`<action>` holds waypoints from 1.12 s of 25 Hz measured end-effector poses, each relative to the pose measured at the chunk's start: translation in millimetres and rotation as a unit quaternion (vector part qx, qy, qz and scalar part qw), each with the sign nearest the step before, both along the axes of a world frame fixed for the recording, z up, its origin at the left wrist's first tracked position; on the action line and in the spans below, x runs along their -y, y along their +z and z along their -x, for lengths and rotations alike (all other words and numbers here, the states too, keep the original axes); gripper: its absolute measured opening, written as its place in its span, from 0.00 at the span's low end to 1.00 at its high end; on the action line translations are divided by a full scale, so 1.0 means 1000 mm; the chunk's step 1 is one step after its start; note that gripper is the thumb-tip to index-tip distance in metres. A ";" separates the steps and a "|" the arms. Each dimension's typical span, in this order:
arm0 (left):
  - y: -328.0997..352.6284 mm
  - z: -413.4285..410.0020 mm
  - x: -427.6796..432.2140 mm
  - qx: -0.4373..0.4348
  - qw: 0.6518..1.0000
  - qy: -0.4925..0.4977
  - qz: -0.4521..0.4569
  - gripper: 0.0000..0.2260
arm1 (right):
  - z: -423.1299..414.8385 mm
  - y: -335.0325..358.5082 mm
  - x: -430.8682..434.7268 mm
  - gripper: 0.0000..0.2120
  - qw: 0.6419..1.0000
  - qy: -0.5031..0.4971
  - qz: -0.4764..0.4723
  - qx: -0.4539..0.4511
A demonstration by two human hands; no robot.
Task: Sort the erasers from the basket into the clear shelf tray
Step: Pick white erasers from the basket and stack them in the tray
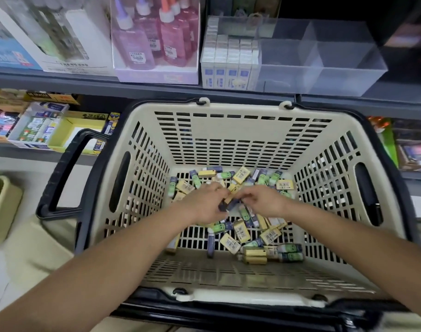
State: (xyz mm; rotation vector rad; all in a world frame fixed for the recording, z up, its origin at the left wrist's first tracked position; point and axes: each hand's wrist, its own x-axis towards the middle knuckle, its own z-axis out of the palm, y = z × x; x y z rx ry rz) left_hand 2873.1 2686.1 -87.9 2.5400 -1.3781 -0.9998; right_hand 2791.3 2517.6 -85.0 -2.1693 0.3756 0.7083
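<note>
A cream basket [228,137] with dark handles stands below the shelf. Several small erasers [240,233] in yellow, green and dark blue wrappers lie scattered on its floor. Both my hands are down inside it. My left hand [204,204] grips a few stacked erasers [228,202], dark blue and yellow. My right hand [264,202] meets it from the right, fingers curled and pinching at the same stack. The clear shelf tray [324,65] sits on the shelf above; white-boxed erasers [228,65] fill its left part, the right part holds nothing.
Pink and purple glue bottles [154,37] in a display box stand left of the tray. White cartons [56,39] sit further left. A lower shelf at the left holds yellow and white boxes [56,130]. A dark basket handle [68,173] sticks out left.
</note>
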 end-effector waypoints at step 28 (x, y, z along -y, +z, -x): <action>-0.037 0.046 0.014 0.023 0.958 -0.287 0.010 0.15 | 0.011 -0.001 0.032 0.16 0.951 0.004 0.215 -0.221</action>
